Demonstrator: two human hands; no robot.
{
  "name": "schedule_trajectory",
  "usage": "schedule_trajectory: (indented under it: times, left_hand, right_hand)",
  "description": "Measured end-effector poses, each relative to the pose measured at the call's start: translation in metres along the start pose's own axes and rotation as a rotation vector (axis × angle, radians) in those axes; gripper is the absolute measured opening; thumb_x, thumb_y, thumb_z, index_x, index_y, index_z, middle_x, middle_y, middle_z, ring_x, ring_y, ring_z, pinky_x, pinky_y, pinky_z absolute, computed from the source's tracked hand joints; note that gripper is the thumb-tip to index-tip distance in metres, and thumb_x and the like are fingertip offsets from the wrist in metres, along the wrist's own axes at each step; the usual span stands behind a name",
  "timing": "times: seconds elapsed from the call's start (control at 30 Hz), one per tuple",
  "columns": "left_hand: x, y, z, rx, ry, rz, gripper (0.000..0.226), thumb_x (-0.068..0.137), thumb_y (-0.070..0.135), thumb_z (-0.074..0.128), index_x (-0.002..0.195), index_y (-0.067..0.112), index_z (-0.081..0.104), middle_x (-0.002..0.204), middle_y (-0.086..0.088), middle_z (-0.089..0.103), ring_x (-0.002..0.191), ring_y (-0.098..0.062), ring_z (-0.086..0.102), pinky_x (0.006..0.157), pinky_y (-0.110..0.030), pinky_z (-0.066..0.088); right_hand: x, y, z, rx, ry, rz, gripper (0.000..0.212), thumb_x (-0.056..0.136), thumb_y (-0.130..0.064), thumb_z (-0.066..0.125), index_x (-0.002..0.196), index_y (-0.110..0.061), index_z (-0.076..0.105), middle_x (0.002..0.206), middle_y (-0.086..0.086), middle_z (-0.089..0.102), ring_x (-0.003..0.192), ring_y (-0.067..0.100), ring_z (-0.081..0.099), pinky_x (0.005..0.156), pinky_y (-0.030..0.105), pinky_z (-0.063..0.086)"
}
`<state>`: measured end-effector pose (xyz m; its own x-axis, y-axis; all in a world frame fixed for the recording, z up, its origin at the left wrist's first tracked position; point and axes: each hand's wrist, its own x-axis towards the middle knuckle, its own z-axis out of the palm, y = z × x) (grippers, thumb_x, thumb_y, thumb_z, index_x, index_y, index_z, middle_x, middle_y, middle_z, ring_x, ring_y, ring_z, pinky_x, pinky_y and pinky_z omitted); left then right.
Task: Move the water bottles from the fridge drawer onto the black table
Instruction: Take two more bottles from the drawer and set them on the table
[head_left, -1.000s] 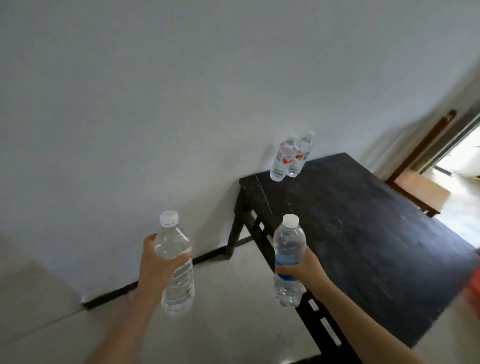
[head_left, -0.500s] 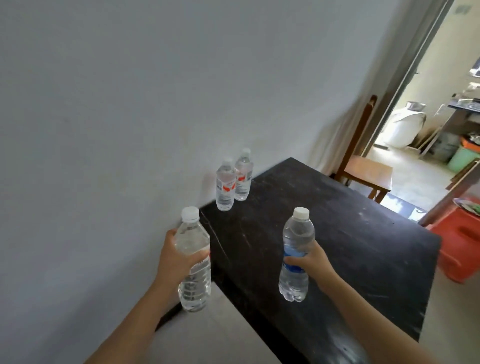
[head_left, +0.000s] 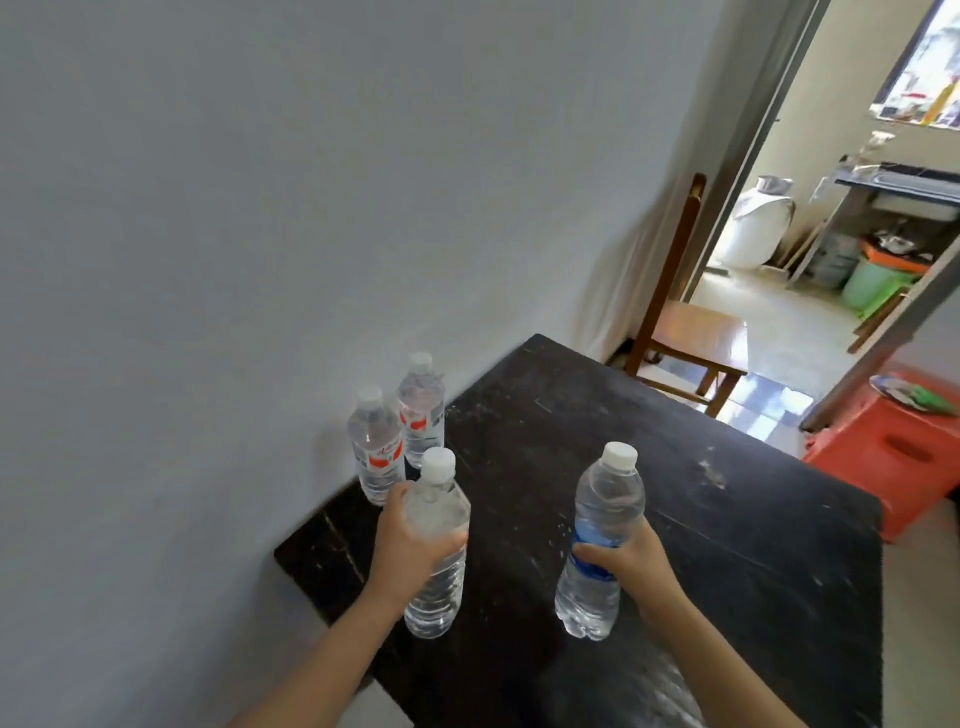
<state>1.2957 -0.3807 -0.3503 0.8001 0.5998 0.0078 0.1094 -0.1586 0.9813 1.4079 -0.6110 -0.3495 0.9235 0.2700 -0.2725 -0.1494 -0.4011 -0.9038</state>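
My left hand (head_left: 408, 540) grips a clear unlabelled water bottle (head_left: 436, 587) upright above the black table (head_left: 701, 561). My right hand (head_left: 631, 564) grips a blue-labelled water bottle (head_left: 605, 509), also upright above the table. Whether either base touches the tabletop I cannot tell. Two red-labelled bottles stand together at the table's far left corner by the wall: the nearer bottle (head_left: 375, 449) and the farther bottle (head_left: 422, 410). The fridge drawer is out of view.
A grey wall (head_left: 311, 208) runs along the table's left side. A wooden chair (head_left: 691, 332) stands beyond the far edge beside an open doorway (head_left: 810, 234). An orange plastic stool (head_left: 893, 452) sits to the right of the table.
I have come closer to the table. Both hands with their bottles have moved forward, so they are now over the tabletop; the left bottle was beside the table's edge before.
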Motion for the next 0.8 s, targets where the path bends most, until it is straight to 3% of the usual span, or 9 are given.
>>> schedule_trajectory:
  times: [0.07,0.17,0.33,0.43,0.53,0.6,0.7,0.8]
  left_hand:
    - [0.024,0.006,0.018,-0.004,-0.050,0.020,0.042,0.059,0.004,0.082,0.083,0.025,0.055,0.076,0.010,0.069,0.075,-0.002,0.064,0.070,-0.014,0.048]
    - [0.071,0.003,0.044,-0.005,-0.109,0.053,0.058,0.053,0.023,0.081,0.097,0.033,0.045,0.100,0.006,0.058,0.094,-0.006,0.058,0.079,-0.011,0.040]
    - [0.143,0.008,0.082,0.020,-0.086,0.114,0.061,0.055,0.013,0.081,0.094,0.036,0.040,0.097,0.016,0.046,0.093,0.001,0.048,0.080,0.000,0.030]
    - [0.187,0.004,0.101,0.026,0.006,0.119,0.053,0.051,0.016,0.080,0.088,0.027,0.044,0.090,0.016,0.047,0.085,-0.005,0.049,0.080,-0.007,0.034]
    - [0.221,-0.006,0.115,0.026,0.132,0.108,0.049,0.051,0.012,0.084,0.087,0.018,0.050,0.085,0.004,0.053,0.083,-0.021,0.054,0.078,-0.033,0.045]
    - [0.235,-0.008,0.121,0.037,0.224,0.123,0.045,0.051,0.012,0.084,0.081,0.018,0.051,0.078,0.006,0.053,0.076,-0.021,0.055,0.073,-0.039,0.047]
    - [0.249,-0.012,0.123,0.058,0.308,0.126,0.041,0.053,0.013,0.085,0.076,0.015,0.051,0.072,0.006,0.054,0.068,-0.017,0.054,0.067,-0.034,0.047]
    - [0.261,-0.016,0.120,0.062,0.370,0.136,0.039,0.055,0.012,0.085,0.073,0.015,0.051,0.069,0.007,0.054,0.063,-0.009,0.050,0.064,-0.014,0.040]
  right_hand:
    - [0.017,0.000,-0.003,-0.004,0.047,0.022,0.060,0.063,-0.005,0.082,0.114,-0.008,0.051,0.103,0.009,0.063,0.094,0.023,0.063,0.076,0.031,0.049]
    - [0.046,-0.007,-0.005,0.000,0.137,0.060,0.061,0.062,-0.004,0.083,0.114,-0.007,0.051,0.104,0.011,0.063,0.092,0.023,0.063,0.076,0.032,0.049]
    - [0.085,-0.030,0.001,0.000,0.229,0.070,0.062,0.064,-0.003,0.081,0.116,-0.010,0.048,0.104,0.008,0.060,0.093,0.023,0.060,0.079,0.035,0.047]
    - [0.111,-0.038,0.006,-0.033,0.266,0.079,0.062,0.063,-0.002,0.081,0.116,-0.009,0.049,0.106,0.009,0.060,0.093,0.023,0.059,0.080,0.034,0.046]
    - [0.139,-0.038,0.009,-0.084,0.270,0.087,0.065,0.063,-0.003,0.082,0.119,-0.009,0.049,0.107,0.010,0.061,0.094,0.024,0.060,0.080,0.035,0.047]
    - [0.156,-0.042,0.012,-0.107,0.255,0.103,0.064,0.063,-0.005,0.082,0.117,-0.012,0.047,0.105,0.008,0.060,0.093,0.023,0.060,0.077,0.032,0.046]
    - [0.185,-0.051,0.021,-0.151,0.222,0.108,0.063,0.063,-0.009,0.082,0.115,-0.014,0.048,0.105,0.006,0.061,0.096,0.023,0.061,0.080,0.033,0.048]
    - [0.225,-0.064,0.033,-0.191,0.168,0.077,0.063,0.062,-0.013,0.083,0.114,-0.016,0.047,0.105,0.005,0.061,0.097,0.022,0.061,0.085,0.036,0.050]
